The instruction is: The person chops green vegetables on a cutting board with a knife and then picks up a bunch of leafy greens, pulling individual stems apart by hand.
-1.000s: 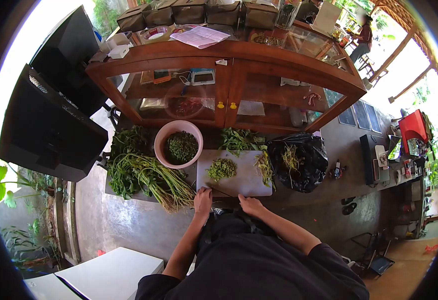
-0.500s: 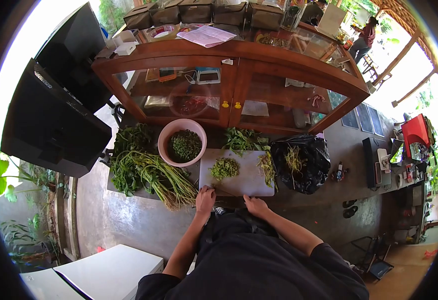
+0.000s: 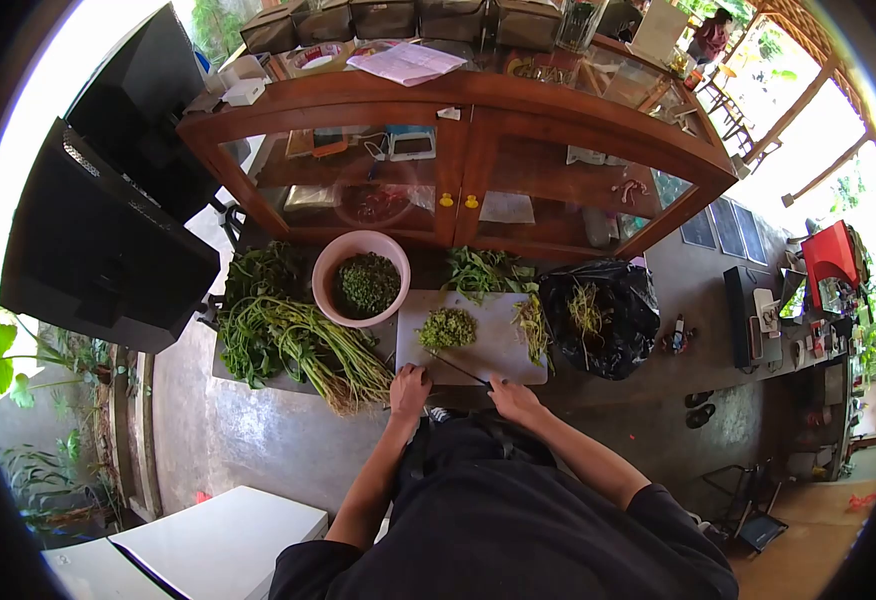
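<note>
My right hand (image 3: 514,398) is closed around the handle of a knife (image 3: 458,367) at the front edge of a white cutting board (image 3: 503,345). The dark blade slants up and left across the board, its tip by a pile of chopped greens (image 3: 447,328). My left hand (image 3: 410,390) rests at the board's front left corner with curled fingers; what they grip, if anything, is hidden. Loose trimmed stems (image 3: 531,332) lie along the board's right side. Left of my left hand is a big bunch of long-stemmed leafy greens (image 3: 303,345).
Behind the board stand a pink bowl (image 3: 405,270) of chopped greens and more leafy greens (image 3: 483,272). A black plastic bag (image 3: 623,345) with stems sits to the right. A glass-fronted wooden cabinet (image 3: 558,120) backs the table. A person (image 3: 710,38) is far off.
The knife blade has swung forward, its tip now at the chopped pile instead of lying along the board's front edge. Both hands stay nearly in place. The view has shifted slightly.
</note>
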{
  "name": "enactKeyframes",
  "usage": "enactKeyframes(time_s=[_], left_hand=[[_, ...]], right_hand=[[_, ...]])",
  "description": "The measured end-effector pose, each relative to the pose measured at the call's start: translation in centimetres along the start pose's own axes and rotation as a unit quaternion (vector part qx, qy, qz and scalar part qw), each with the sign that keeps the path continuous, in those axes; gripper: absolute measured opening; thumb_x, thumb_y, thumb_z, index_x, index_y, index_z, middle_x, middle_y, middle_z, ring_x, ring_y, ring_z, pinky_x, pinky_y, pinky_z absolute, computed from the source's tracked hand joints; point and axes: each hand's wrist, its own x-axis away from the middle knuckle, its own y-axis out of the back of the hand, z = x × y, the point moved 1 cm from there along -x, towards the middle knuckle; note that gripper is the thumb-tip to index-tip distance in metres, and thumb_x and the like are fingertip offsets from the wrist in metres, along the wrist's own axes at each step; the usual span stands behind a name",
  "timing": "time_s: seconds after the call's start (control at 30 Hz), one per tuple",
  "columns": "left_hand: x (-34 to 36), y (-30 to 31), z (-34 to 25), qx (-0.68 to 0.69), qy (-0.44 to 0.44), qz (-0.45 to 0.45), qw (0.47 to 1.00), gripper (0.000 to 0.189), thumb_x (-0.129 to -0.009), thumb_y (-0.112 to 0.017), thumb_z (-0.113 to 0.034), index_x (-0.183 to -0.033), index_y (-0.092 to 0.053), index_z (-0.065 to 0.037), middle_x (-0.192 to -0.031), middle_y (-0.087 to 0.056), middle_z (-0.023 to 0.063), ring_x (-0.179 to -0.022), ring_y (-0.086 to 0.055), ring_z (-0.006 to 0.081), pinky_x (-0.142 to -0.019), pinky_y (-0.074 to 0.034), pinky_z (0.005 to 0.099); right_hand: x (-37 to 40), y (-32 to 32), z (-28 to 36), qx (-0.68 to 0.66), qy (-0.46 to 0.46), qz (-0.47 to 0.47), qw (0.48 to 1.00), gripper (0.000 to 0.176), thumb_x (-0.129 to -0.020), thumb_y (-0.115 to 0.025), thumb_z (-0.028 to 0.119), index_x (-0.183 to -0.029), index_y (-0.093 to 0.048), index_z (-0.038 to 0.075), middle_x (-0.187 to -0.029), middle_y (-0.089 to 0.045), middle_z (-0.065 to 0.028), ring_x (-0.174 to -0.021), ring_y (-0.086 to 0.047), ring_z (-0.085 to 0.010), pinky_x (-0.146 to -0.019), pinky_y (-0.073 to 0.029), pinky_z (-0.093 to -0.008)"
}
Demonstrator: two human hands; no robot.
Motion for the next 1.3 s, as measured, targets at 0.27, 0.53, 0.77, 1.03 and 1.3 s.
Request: enactKeyframes(time_s=[0.27,0.53,0.77,1.03,1.3], left_hand=[[-1.0,0.8,-0.7,0.012,0.013,0.029,0.999,0.028,-0.072,-0.068,-0.010,-0.098,-0.068,-0.001,-0.102,-0.062,0.0150,-0.098,-0.059,0.0347,-0.086,-0.050,0.0419],[-0.5,0.2,-0.2,0.058,-0.006,-0.061,0.996,0.015,-0.078,-0.066,-0.009,-0.091,-0.070,-0.003,-0.094,-0.063,0.0127,-0.092,-0.061,0.0322,-0.081,-0.051,0.0411],[-0.8,0.1,-0.2,0.075,0.006,-0.046,0.996,0.015,-0.079,-0.064,-0.007,-0.092,-0.071,-0.003,-0.092,-0.063,0.0120,-0.091,-0.061,0.0321,-0.080,-0.051,0.0407],[-0.8,0.1,-0.2,0.079,-0.001,-0.044,0.996,0.015,-0.080,-0.063,-0.006,-0.092,-0.071,-0.003,-0.092,-0.063,0.0120,-0.090,-0.061,0.0319,-0.080,-0.051,0.0403],[-0.7,0.2,-0.4,0.086,0.018,-0.041,0.995,0.014,-0.081,-0.063,-0.006,-0.091,-0.071,-0.004,-0.092,-0.063,0.0113,-0.091,-0.061,0.0319,-0.080,-0.051,0.0407]], right_hand=[[1.6,2.1,0.2,0.021,0.013,-0.026,0.999,0.036,-0.095,-0.046,0.029,-0.122,-0.043,0.005,-0.095,-0.063,-0.0257,-0.087,-0.062,-0.0451,-0.073,-0.050,-0.0546],[2.6,3.2,1.3,0.054,0.001,0.033,0.998,0.030,-0.095,-0.047,0.027,-0.114,-0.045,0.004,-0.089,-0.065,-0.0246,-0.084,-0.063,-0.0450,-0.073,-0.050,-0.0551],[2.6,3.3,1.7,0.067,-0.006,0.037,0.997,0.031,-0.093,-0.048,0.028,-0.114,-0.046,0.005,-0.089,-0.066,-0.0251,-0.084,-0.064,-0.0444,-0.072,-0.051,-0.0547],[2.7,4.2,1.9,0.080,0.016,0.037,0.996,0.031,-0.093,-0.050,0.028,-0.113,-0.047,0.005,-0.086,-0.067,-0.0233,-0.081,-0.065,-0.0433,-0.070,-0.051,-0.0543],[2.7,2.4,0.8,0.070,-0.007,0.062,0.996,0.028,-0.094,-0.046,0.027,-0.114,-0.041,0.007,-0.085,-0.066,-0.0248,-0.079,-0.063,-0.0470,-0.069,-0.049,-0.0579]])
